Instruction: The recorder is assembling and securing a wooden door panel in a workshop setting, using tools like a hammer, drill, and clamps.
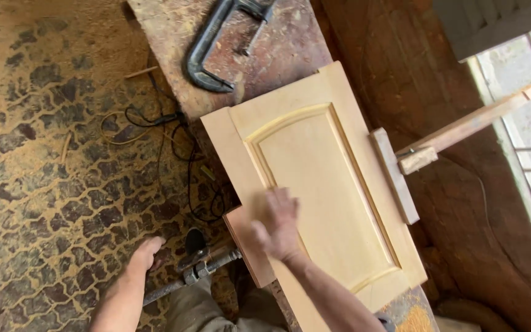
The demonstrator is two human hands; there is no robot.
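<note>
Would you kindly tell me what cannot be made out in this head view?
- Right hand: motion-blurred over the wooden panel door; whether it holds anything cannot be told.
- Left hand: its grip on the clamp is hidden by the hand itself.
- Door's near corner: cut off by the bottom edge.
- C-clamp: its top is cut off by the upper edge.

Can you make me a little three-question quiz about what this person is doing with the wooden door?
1. True or false: the right hand lies on the wooden cabinet door.
2. What does the left hand grip near the bench edge? A) a hammer B) a clamp with a threaded screw C) a paintbrush
3. What dark metal tool lies on the worn workbench beyond the door?

Key
1. True; the hand looks blurred.
2. B, the screw clamp.
3. A big C-clamp.
</note>
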